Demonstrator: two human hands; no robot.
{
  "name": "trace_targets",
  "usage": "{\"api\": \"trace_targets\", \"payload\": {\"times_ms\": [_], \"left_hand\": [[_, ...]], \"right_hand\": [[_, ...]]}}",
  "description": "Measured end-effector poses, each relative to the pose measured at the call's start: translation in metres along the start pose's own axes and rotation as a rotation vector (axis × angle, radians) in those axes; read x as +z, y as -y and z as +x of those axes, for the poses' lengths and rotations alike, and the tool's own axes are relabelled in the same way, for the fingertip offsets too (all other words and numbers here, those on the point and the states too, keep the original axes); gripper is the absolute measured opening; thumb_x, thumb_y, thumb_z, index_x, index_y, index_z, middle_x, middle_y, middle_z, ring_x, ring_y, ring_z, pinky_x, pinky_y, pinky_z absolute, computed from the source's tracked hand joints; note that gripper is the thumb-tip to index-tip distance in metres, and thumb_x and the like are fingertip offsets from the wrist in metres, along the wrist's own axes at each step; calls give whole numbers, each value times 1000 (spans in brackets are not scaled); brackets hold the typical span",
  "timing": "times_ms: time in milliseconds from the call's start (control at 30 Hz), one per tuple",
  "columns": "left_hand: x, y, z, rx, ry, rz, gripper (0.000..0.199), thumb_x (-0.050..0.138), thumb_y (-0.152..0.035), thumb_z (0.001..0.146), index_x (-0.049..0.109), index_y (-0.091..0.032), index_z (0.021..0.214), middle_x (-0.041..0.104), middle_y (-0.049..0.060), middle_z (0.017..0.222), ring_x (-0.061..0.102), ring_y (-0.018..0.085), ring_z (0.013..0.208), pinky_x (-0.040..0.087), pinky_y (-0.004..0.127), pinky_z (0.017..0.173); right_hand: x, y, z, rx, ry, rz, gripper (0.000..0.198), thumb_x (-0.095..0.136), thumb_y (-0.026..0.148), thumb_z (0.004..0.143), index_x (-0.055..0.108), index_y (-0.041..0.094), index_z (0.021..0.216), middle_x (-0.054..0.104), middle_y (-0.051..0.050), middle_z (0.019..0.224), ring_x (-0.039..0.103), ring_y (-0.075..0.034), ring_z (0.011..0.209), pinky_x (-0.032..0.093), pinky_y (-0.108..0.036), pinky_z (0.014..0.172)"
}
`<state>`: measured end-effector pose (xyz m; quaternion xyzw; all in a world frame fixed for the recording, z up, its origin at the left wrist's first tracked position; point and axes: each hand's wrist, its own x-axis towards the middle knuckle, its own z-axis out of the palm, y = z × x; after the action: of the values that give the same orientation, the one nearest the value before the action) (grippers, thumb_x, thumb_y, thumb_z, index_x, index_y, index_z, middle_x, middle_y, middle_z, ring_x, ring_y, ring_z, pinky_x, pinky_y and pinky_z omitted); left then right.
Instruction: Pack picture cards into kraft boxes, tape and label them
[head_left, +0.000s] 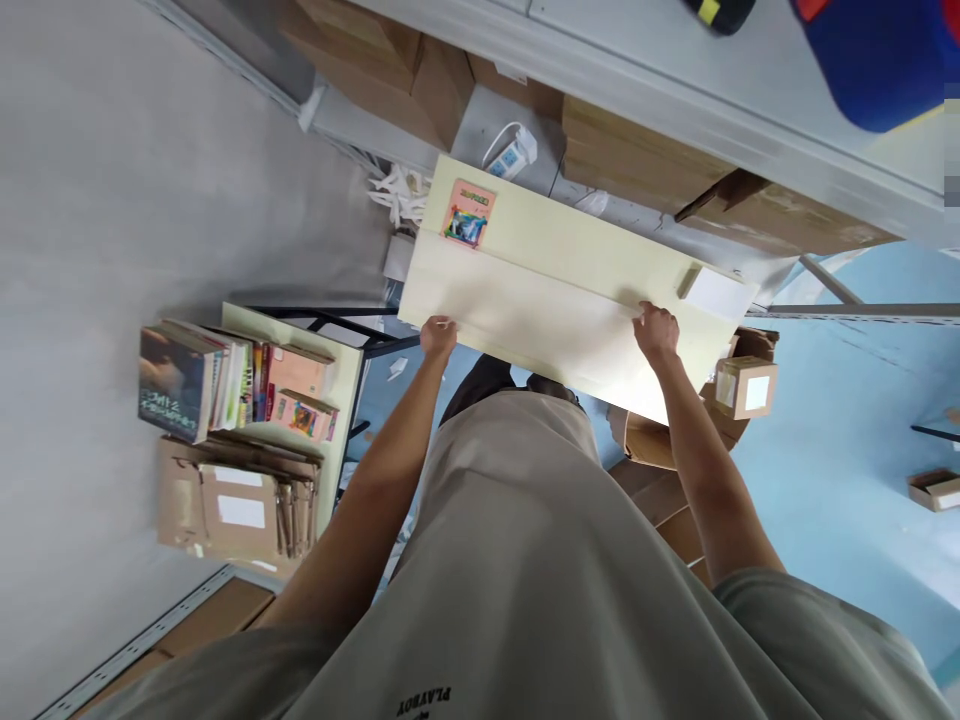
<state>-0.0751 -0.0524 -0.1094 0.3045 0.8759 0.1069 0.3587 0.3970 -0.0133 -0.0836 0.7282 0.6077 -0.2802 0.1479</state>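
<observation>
**Long pale sheet flat on cream table**

Sheet's right end lost in glare. Left hand curled at near edge, right hand curled at far edge (pinching or pressing, can't tell). Smooth, straight-edged tabletop.

Cream tabletop with long pale sheet, pink book and white block

Blue obj. partly out-of-frame, top-R
</observation>
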Motion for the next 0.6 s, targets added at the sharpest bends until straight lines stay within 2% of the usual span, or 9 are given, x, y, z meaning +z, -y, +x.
{"api": "trace_targets", "payload": {"times_ms": [100, 200, 300, 367, 433, 500, 600], "left_hand": [[-27, 2, 31, -10, -101, 82, 40, 73, -17, 91, 77, -13, 130, 77, 27, 147, 70, 42, 149, 50, 57, 137], [-49, 1, 65, 124, -103, 171, 53, 72, -21, 95, 75, -10, 147, 68, 29, 165, 57, 43, 166, 36, 57, 148], [-60, -5, 93, 338, 31, 266, 81, 79, -38, 98, 61, -10, 171, 51, 29, 186, 40, 48, 181, 26, 64, 152], [-59, -12, 102, 477, 155, 352, 108, 85, -52, 97, 43, -9, 186, 29, 30, 199, 22, 51, 188, 19, 67, 153], [-54, -19, 105, 595, 262, 442, 128, 91, -63, 94, 30, -6, 192, 12, 32, 202, 7, 53, 191, 12, 68, 154], [-49, -23, 102, 671, 334, 501, 136, 91, -70, 94, 27, -3, 192, 5, 35, 201, 0, 54, 191, 7, 69, 153], [-43, -22, 97, 710, 380, 525, 134, 83, -78, 99, 26, 0, 192, 4, 37, 200, -2, 54, 190, 6, 70, 153]], "right_hand": [[8, 2, 1, 5, -13, 13, 62, 49, 17, 112, 67, 5, 170, 83, -28, 148, 74, -41, 141, 54, -58, 129], [15, 11, -3, 38, -93, 6, 61, 50, 18, 111, 68, 7, 169, 75, -29, 162, 64, -43, 155, 51, -63, 134], [29, 37, -21, 78, -159, -12, 64, 49, 28, 116, 59, 9, 176, 52, -31, 183, 47, -46, 172, 49, -70, 137], [45, 64, -40, 67, -123, -6, 70, 46, 37, 120, 49, 10, 184, 41, -31, 190, 40, -48, 177, 50, -73, 137], [68, 94, -61, 52, -61, 27, 79, 44, 48, 120, 37, 12, 190, 29, -31, 197, 32, -50, 182, 51, -75, 136], [93, 121, -78, 107, 2, 82, 93, 46, 60, 118, 23, 13, 195, 15, -31, 202, 25, -53, 186, 51, -77, 135], [125, 145, -91, 207, 53, 143, 105, 46, 72, 116, 12, 14, 197, 3, -31, 204, 13, -55, 189, 48, -80, 135]]}}
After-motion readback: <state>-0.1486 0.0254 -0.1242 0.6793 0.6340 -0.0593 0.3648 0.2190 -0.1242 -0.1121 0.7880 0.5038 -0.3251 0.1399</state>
